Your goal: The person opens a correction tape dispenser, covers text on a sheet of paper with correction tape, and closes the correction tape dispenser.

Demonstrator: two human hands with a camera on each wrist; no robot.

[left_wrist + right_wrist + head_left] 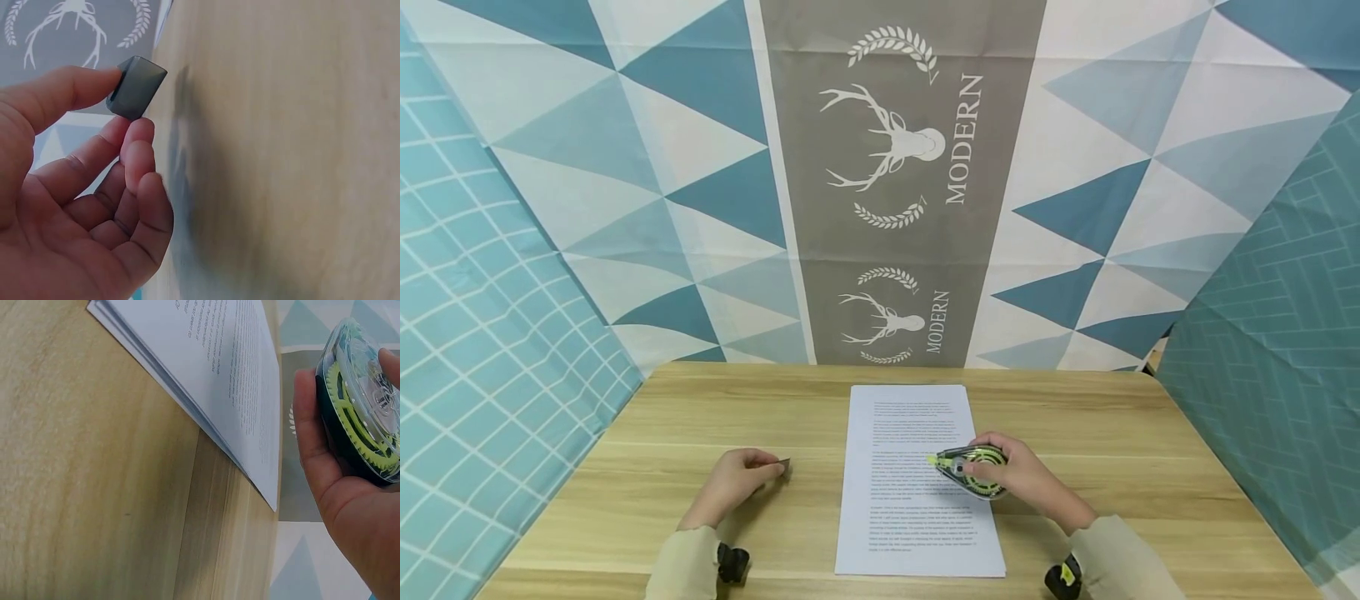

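My right hand [1030, 475] grips a correction tape dispenser [952, 461] with a clear case and a lime-green toothed wheel [359, 434]. Its yellow-green tip points left, over the printed text on a stack of paper [910, 492] as the head view sees it. The thumb lies on one face of the case and the fingers behind it. Left of the paper, my left hand [730, 482] pinches a small dark grey translucent cap [139, 86] between thumb and fingertips. The other fingers of that hand are loosely curled below the cap.
The paper stack lies on a wooden table [782, 533], its sheets slightly uneven at the edge in the right wrist view. Behind the table hangs a patterned cloth [887, 242] with deer heads, and a teal cloth [1262, 333] hangs on the right.
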